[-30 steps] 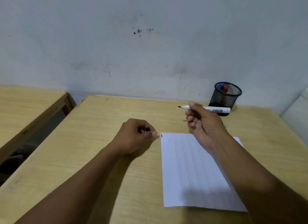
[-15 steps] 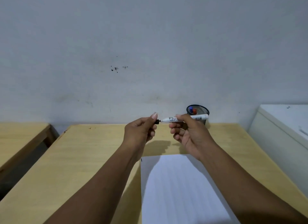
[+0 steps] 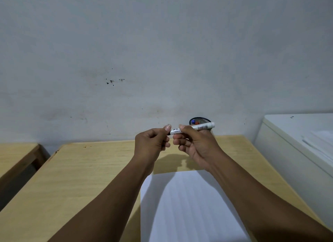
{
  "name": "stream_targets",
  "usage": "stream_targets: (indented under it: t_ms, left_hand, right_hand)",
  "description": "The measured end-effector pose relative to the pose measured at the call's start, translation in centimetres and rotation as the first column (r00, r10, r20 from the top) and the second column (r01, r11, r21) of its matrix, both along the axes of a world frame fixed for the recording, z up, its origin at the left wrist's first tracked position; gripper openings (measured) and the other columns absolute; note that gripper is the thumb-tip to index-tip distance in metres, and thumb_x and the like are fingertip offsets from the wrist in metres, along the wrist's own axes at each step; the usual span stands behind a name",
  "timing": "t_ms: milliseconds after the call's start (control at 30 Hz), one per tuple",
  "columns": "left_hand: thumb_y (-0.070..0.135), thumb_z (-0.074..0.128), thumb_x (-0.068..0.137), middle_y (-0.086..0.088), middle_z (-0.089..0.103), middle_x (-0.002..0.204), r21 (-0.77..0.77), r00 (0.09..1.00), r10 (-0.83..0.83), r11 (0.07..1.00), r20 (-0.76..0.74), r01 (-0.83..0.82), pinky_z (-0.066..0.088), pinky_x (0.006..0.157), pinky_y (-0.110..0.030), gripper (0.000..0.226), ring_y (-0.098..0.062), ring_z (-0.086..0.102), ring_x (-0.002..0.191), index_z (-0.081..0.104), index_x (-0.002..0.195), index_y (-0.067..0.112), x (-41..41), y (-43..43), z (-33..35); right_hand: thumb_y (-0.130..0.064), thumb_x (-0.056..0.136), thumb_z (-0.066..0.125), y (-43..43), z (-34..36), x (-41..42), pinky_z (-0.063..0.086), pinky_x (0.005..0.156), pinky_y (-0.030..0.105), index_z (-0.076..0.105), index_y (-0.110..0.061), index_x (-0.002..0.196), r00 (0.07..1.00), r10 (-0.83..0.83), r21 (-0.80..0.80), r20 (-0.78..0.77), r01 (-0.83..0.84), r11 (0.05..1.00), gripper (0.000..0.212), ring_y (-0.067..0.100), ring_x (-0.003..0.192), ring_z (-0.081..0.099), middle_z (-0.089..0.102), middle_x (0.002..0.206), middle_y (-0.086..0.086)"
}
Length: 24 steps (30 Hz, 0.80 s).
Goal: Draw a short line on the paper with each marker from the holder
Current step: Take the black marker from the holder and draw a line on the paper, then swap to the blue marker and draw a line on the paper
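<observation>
Pale, scuffed wall [image 3: 162, 52] fills the upper half of the view, and below it a light wooden table [image 3: 81, 178] carries the things of the task. Raised above the table, the white marker [image 3: 200, 128] lies nearly level between the two hands, its labelled barrel running from the left hand across to the far side of the right hand, where its blunt white end sticks out past the knuckles. The right hand [image 3: 196, 146] is curled around the middle of the barrel, thumb on top and fingers folded beneath. The left hand [image 3: 153, 144] is closed at the marker's other end, thumb raised and pressed against the tip end, the fingers bent in under it. Whether a cap sits there cannot be told, since the hand covers that end.

Just behind the right hand, partly hidden by the marker, stands the black mesh holder [image 3: 203, 120] close to the wall, with a blue marker top [image 3: 193, 122] and a red marker top [image 3: 197, 123] showing inside its rim. Below both hands and nearer the person, the white paper [image 3: 189, 205] lies flat on the table, with the shadows of the forearms falling across it.

Off to the right of the right hand a white cabinet-like surface [image 3: 297, 133] stands beside the table. Well to the left of the left hand, a second wooden table [image 3: 16, 155] is set apart by a dark gap.
</observation>
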State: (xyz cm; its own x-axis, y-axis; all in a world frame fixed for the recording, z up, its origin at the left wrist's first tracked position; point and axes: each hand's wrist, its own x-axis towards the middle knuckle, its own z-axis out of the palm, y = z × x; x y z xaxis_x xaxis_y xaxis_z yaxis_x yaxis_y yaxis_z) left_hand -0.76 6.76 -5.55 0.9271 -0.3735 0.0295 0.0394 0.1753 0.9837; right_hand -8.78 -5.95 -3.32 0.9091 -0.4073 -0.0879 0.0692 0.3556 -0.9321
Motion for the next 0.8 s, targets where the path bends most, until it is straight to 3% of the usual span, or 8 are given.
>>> stream_targets:
  t_ms: [100, 200, 233, 333, 400, 533, 667, 800]
  left_hand:
    - [0.031, 0.08, 0.085, -0.002, 0.069, 0.063, 0.037, 0.994, 0.035, 0.999, 0.1, -0.039, 0.05, 0.062, -0.028, 0.027, -0.014, 0.063, 0.055, 0.078, 0.086, 0.004, 0.9, -0.4, 0.9]
    - [0.033, 0.08, 0.085, -0.001, 0.072, 0.064, 0.09, 0.96, 0.08, 0.99, 0.267, -0.107, 0.053, 0.062, -0.03, 0.025, -0.013, 0.068, 0.056, 0.078, 0.082, 0.008, 2.8, -1.2, 3.2]
    - [0.035, 0.08, 0.084, 0.0, 0.073, 0.065, 0.116, 0.942, 0.086, 0.985, 0.325, -0.13, 0.054, 0.063, -0.03, 0.024, -0.013, 0.069, 0.057, 0.078, 0.079, 0.012, 3.4, -1.6, 4.0]
    - [0.04, 0.079, 0.084, 0.0, 0.075, 0.067, 0.235, 0.868, 0.076, 0.948, 0.492, -0.216, 0.051, 0.061, -0.018, 0.025, -0.007, 0.069, 0.055, 0.078, 0.079, 0.015, 4.6, -3.1, 6.0]
    - [0.04, 0.079, 0.085, 0.001, 0.076, 0.07, 0.308, 0.817, 0.026, 0.919, 0.575, -0.246, 0.051, 0.059, -0.017, 0.025, -0.008, 0.071, 0.059, 0.078, 0.082, 0.016, 5.1, -4.5, 6.8]
    - [0.038, 0.079, 0.084, 0.0, 0.075, 0.07, 0.412, 0.741, -0.111, 0.88, 0.663, -0.237, 0.058, 0.065, -0.034, 0.023, -0.021, 0.072, 0.068, 0.079, 0.084, 0.015, 5.8, -7.8, 6.9]
    - [0.036, 0.079, 0.085, 0.006, 0.068, 0.068, 0.506, 0.659, -0.234, 0.824, 0.715, -0.255, 0.05, 0.067, -0.029, 0.02, -0.016, 0.064, 0.07, 0.08, 0.086, 0.017, 5.9, -10.2, 6.2]
    - [0.039, 0.082, 0.082, -0.001, 0.078, 0.083, 0.638, 0.684, -0.376, 0.752, 0.625, -0.169, 0.054, 0.077, -0.031, 0.031, -0.018, 0.071, 0.088, 0.078, 0.102, 0.015, 6.1, -11.7, 5.1]
  right_hand:
    - [-0.04, 0.094, 0.07, -2.3, 1.5, -0.1, 0.052, 0.06, 0.03, 0.067, -0.011, 0.103, 0.959, 0.156, -0.24, -0.235, -0.213, 0.947, 0.031, 0.024, 0.076, 0.072, 0.076, 0.091, 0.014]
    - [-0.044, 0.089, 0.075, -6.6, 3.7, -0.7, 0.05, 0.064, 0.031, 0.065, -0.011, 0.106, 0.901, 0.088, -0.46, -0.425, -0.299, 0.836, 0.038, 0.025, 0.084, 0.068, 0.07, 0.1, 0.014]
    - [-0.04, 0.088, 0.077, -8.2, 4.5, -0.7, 0.051, 0.065, 0.031, 0.066, -0.01, 0.104, 0.887, 0.008, -0.567, -0.462, -0.303, 0.766, 0.036, 0.024, 0.083, 0.068, 0.07, 0.099, 0.013]
    - [-0.033, 0.088, 0.077, -12.2, 6.3, -0.4, 0.059, 0.069, 0.035, 0.068, -0.003, 0.109, 0.807, -0.238, -0.801, -0.541, -0.408, 0.438, 0.037, 0.025, 0.089, 0.075, 0.075, 0.105, 0.013]
    - [-0.033, 0.089, 0.075, -13.7, 7.1, 0.0, 0.062, 0.077, 0.038, 0.067, -0.007, 0.118, 0.758, -0.327, -0.824, -0.564, -0.489, 0.286, 0.039, 0.029, 0.1, 0.075, 0.074, 0.109, 0.014]
    - [-0.037, 0.089, 0.071, -14.1, 7.7, 0.9, 0.059, 0.091, 0.044, 0.066, -0.019, 0.127, 0.729, -0.415, -0.806, -0.545, -0.592, 0.019, 0.042, 0.034, 0.112, 0.067, 0.063, 0.13, 0.008]
    - [-0.035, 0.091, 0.069, -13.7, 7.2, 2.0, 0.053, 0.098, 0.044, 0.066, -0.02, 0.127, 0.738, -0.394, -0.791, -0.548, -0.611, -0.043, 0.039, 0.03, 0.116, 0.062, 0.062, 0.13, 0.007]
    - [-0.03, 0.092, 0.067, -13.9, 6.3, 2.9, 0.054, 0.093, 0.039, 0.066, -0.019, 0.127, 0.752, -0.356, -0.796, -0.554, -0.604, -0.038, 0.037, 0.029, 0.116, 0.062, 0.065, 0.127, 0.007]
